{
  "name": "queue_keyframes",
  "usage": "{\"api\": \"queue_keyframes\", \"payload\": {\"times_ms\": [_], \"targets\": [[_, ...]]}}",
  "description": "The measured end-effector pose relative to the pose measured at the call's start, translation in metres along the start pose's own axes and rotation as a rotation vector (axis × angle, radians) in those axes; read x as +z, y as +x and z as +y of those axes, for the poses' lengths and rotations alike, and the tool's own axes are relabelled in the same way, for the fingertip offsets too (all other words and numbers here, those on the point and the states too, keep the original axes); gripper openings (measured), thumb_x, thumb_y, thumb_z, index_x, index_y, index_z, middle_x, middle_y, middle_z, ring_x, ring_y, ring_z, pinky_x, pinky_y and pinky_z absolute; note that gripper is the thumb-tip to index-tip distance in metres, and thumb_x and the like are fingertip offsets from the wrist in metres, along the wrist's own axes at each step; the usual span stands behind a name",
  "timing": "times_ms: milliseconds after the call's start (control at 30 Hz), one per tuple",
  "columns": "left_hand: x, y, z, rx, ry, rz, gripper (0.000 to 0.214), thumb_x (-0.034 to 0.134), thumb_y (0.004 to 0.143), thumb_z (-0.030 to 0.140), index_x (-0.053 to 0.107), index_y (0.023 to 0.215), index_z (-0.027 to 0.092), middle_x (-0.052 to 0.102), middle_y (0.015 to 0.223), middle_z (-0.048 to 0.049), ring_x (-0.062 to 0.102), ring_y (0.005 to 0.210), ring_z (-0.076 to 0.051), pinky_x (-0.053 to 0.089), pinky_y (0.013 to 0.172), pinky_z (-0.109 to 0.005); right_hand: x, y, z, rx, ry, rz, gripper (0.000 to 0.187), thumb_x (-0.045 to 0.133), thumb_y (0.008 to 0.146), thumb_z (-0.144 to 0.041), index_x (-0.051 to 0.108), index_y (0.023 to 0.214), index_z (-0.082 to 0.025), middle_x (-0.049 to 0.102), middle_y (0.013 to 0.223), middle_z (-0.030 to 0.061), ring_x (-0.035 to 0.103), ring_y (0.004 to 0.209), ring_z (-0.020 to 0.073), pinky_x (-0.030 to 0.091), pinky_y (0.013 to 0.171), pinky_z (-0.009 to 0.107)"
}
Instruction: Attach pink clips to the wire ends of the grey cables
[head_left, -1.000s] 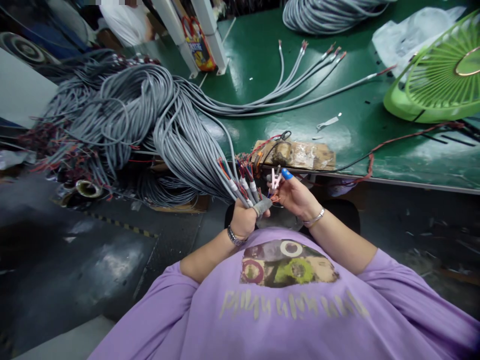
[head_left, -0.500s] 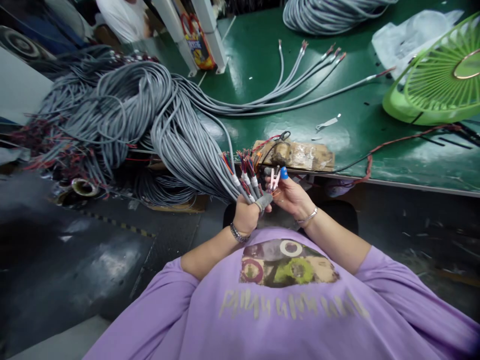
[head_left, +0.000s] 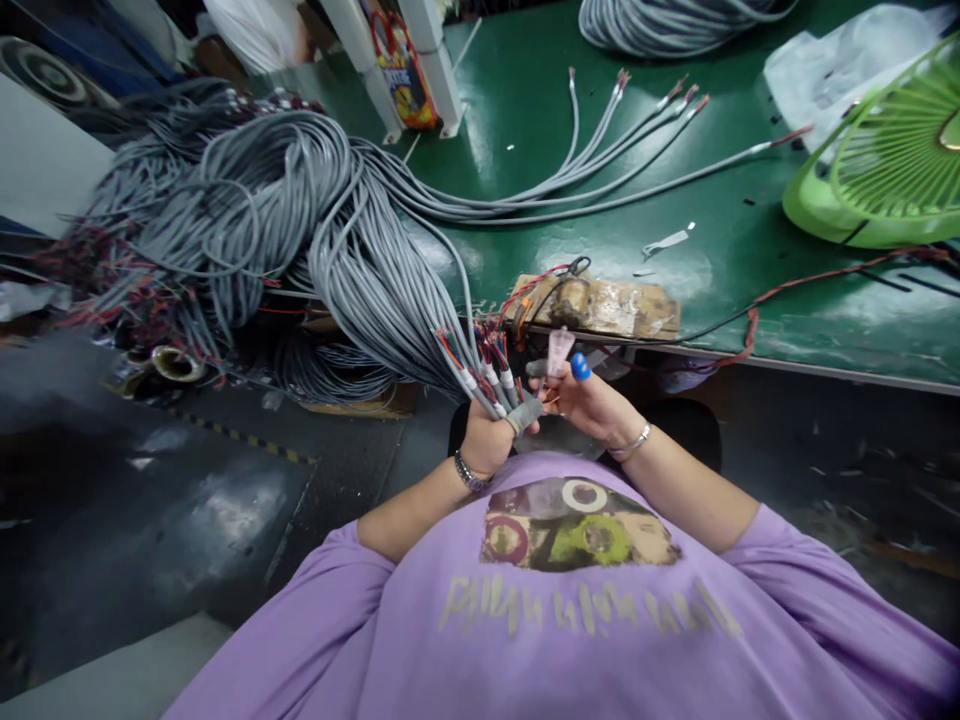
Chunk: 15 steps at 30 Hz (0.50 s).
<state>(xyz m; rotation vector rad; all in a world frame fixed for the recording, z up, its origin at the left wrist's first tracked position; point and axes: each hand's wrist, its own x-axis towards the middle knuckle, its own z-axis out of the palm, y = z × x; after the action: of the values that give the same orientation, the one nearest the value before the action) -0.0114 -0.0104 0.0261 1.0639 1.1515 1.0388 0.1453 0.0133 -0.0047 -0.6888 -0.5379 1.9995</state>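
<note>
My left hand (head_left: 489,440) is closed around the stripped ends of several grey cables (head_left: 484,385), whose thin coloured wires (head_left: 493,345) fan out above the fist. A grey cover sits on the left thumb. Close beside it, my right hand (head_left: 600,408) pinches a small pale pink clip (head_left: 559,350), which looks like a clothespin. A blue finger cover (head_left: 580,366) caps a digit of that hand. Thin orange wire shows between the two hands, but which fingers touch it is hard to make out.
A big heap of grey cable (head_left: 292,190) covers the left of the green table (head_left: 480,260). A taped cardboard piece (head_left: 622,306) lies at the near edge. A green fan (head_left: 832,205) and plastic bag (head_left: 810,70) are at right. A person in white (head_left: 259,35) is at far left.
The pink clip has turned in my right hand and now shows a wedge shape. My right hand has shifted slightly right and down. My left hand keeps its hold on the cables.
</note>
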Motion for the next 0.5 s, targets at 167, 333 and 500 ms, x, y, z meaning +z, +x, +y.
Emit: {"api": "queue_keyframes", "payload": {"times_ms": [167,333,500], "targets": [[0.001,-0.001,0.005,0.037,0.087,-0.043,0.033,0.082,0.062,0.043,0.064,0.060,0.015,0.062,0.053,0.0000,0.056,0.048,-0.011,0.048,0.050,-0.024,0.007,-0.015,0.000,-0.060,-0.287,0.046,0.043,0.089,0.057,-0.041,0.064,0.081,-0.016,0.066,0.067,-0.0002,0.061,0.057,0.0123,0.045,0.052,0.023],[0.000,0.001,0.001,0.057,0.110,-0.073,0.031,0.081,0.064,0.042,0.065,0.062,0.015,0.062,0.054,0.0002,0.055,0.049,-0.011,0.047,0.051,-0.024,0.013,-0.022,-0.004,-0.082,-0.343,0.087,0.033,0.086,0.060,-0.036,0.064,0.075,-0.017,0.065,0.063,-0.0013,0.059,0.055,0.0114,0.041,0.050,0.022],[-0.004,0.001,-0.003,0.080,0.142,-0.097,0.029,0.077,0.071,0.040,0.065,0.061,0.015,0.063,0.055,-0.0013,0.056,0.050,-0.011,0.048,0.054,-0.024,0.013,-0.025,-0.003,-0.096,-0.335,0.107,0.030,0.085,0.061,-0.034,0.064,0.074,-0.017,0.063,0.062,-0.0024,0.055,0.053,0.0088,0.041,0.052,0.021]]}}
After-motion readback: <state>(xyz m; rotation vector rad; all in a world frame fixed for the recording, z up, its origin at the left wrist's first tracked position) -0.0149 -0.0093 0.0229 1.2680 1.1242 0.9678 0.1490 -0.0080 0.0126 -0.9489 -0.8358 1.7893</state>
